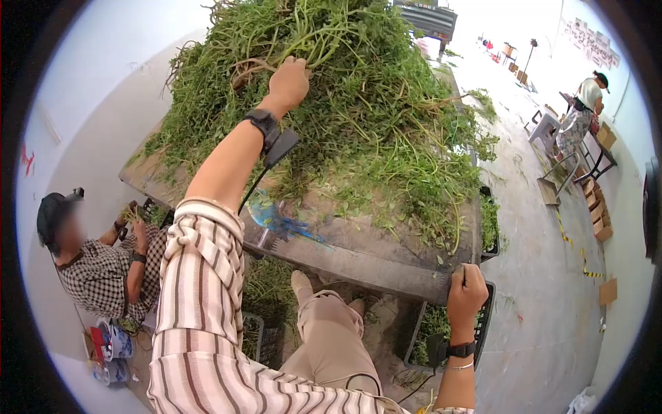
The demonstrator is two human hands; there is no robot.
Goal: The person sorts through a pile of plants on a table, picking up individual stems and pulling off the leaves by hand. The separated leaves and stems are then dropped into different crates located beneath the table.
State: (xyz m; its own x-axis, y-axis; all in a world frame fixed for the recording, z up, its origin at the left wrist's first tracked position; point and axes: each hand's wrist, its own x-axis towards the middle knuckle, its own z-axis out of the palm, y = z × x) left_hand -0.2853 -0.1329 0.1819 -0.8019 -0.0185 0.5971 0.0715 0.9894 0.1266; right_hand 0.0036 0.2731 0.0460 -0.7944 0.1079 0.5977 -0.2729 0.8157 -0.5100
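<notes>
A large heap of green leafy stems (386,90) covers most of the table (358,259). My left hand (288,86) reaches up into it, fingers closed around a bunch of leafy stems (314,45) at the top of the pile. By the table's near right corner, my right hand (467,293) is closed like a fist against the edge. What its fingers hold, if anything, is hidden. Loose stems and leaves lie scattered on the tabletop in front of the heap.
Black crates (419,338) with greens stand below the table's near edge. A seated person (103,255) handles stems at left; another person (586,110) stands far right beside cardboard boxes (598,214). A metal-framed stand (552,190) is on the floor.
</notes>
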